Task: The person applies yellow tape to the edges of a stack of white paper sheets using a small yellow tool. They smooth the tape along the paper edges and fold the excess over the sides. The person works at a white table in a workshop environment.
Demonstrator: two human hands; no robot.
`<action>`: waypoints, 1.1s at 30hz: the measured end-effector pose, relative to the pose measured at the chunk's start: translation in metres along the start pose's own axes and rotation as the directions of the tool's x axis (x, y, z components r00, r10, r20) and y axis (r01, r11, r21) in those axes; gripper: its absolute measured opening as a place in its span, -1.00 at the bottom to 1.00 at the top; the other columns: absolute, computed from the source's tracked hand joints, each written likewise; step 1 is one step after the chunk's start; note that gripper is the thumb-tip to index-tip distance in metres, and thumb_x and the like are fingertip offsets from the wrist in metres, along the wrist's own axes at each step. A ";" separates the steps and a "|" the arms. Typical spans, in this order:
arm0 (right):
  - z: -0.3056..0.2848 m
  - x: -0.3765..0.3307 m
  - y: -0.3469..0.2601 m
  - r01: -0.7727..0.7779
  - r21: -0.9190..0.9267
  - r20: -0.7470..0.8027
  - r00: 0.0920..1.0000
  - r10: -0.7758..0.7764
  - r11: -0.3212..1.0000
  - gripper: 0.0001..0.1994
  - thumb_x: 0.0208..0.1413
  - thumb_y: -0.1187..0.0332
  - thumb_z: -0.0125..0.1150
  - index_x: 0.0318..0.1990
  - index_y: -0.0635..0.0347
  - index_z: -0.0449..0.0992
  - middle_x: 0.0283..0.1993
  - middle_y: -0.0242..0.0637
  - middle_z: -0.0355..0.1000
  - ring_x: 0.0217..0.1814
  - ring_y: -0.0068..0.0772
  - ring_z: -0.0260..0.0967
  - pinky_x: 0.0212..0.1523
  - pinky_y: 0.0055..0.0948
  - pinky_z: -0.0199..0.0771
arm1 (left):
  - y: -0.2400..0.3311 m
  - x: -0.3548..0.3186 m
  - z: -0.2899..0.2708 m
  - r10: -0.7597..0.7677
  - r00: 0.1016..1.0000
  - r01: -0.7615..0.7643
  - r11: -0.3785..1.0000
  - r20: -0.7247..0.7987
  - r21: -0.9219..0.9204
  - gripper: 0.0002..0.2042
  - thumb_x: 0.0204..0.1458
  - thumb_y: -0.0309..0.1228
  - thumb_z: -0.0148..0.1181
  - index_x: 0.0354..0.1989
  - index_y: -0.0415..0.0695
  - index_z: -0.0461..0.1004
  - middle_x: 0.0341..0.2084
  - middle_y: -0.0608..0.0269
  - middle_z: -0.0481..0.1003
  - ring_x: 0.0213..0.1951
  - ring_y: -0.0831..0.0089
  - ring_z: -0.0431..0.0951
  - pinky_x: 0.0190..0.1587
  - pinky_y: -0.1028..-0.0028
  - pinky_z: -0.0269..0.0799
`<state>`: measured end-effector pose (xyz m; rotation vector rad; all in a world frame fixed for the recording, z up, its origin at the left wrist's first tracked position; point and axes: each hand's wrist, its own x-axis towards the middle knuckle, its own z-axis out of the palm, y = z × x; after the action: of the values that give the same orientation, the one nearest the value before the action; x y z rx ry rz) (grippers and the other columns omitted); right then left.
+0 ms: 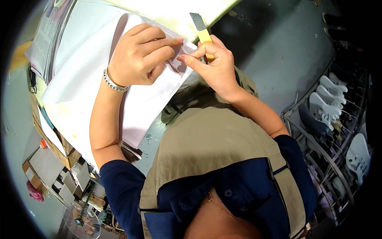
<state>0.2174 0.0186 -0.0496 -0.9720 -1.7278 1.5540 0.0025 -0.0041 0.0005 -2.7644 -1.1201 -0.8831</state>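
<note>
My right hand [217, 65] grips a yellow snap-off cutter [205, 38], its metal blade pointing up and away from me. The thumb and index finger of that hand reach toward the corner of a white sheet [147, 105]. Over the same sheets is my left hand [145, 55], fingers mostly curled and the index finger stretched toward the right hand. What its curled fingers hold, if anything, is hidden. Beside the left hand, part of a sheet curls up. A small folded flap [173, 67] shows between the two hands.
A stack of printed sheets [49, 51] lies at the far left of the pale table [167, 8]. On the right stands a metal rack [330, 159] with white guitar-shaped bodies [324, 107]. Cardboard boxes [73, 157] and a fan [81, 221] are at the lower left.
</note>
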 end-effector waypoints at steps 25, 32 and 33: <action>0.013 0.013 -0.009 0.065 -0.120 -0.219 0.972 -0.090 0.991 -0.78 -0.07 0.37 0.39 -0.50 0.15 0.40 -0.48 -0.32 0.44 -0.39 -0.42 0.36 -0.37 -0.40 0.34 | 0.001 0.001 -0.004 -0.103 0.994 0.101 0.991 -0.024 -0.086 -0.81 -0.58 -0.49 0.06 -0.62 -0.15 0.40 -0.35 0.28 0.63 -0.46 0.28 0.42 -0.39 0.33 0.31; 0.020 0.021 0.005 0.073 0.145 -0.070 0.996 -0.064 0.987 -0.69 -0.07 0.45 0.41 -0.53 0.18 0.28 -0.54 -0.42 0.30 -0.46 -0.68 0.17 -0.45 -0.54 0.23 | 0.002 -0.006 -0.002 -0.111 0.993 0.107 0.991 -0.051 -0.075 -0.84 -0.54 -0.44 0.07 -0.64 -0.12 0.35 -0.38 0.27 0.62 -0.48 0.25 0.39 -0.37 0.31 0.30; 0.019 0.021 0.004 0.072 0.155 -0.056 0.996 -0.064 0.985 -0.67 -0.07 0.46 0.41 -0.54 0.19 0.25 -0.54 -0.44 0.26 -0.45 -0.69 0.14 -0.45 -0.55 0.22 | 0.001 -0.006 -0.001 -0.105 0.993 0.101 0.992 -0.059 -0.073 -0.84 -0.54 -0.44 0.07 -0.64 -0.12 0.35 -0.38 0.28 0.62 -0.48 0.25 0.39 -0.37 0.31 0.30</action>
<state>0.1905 0.0266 -0.0565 -0.8579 -1.5621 1.5811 -0.0006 -0.0093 -0.0015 -2.7335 -1.2549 -1.0320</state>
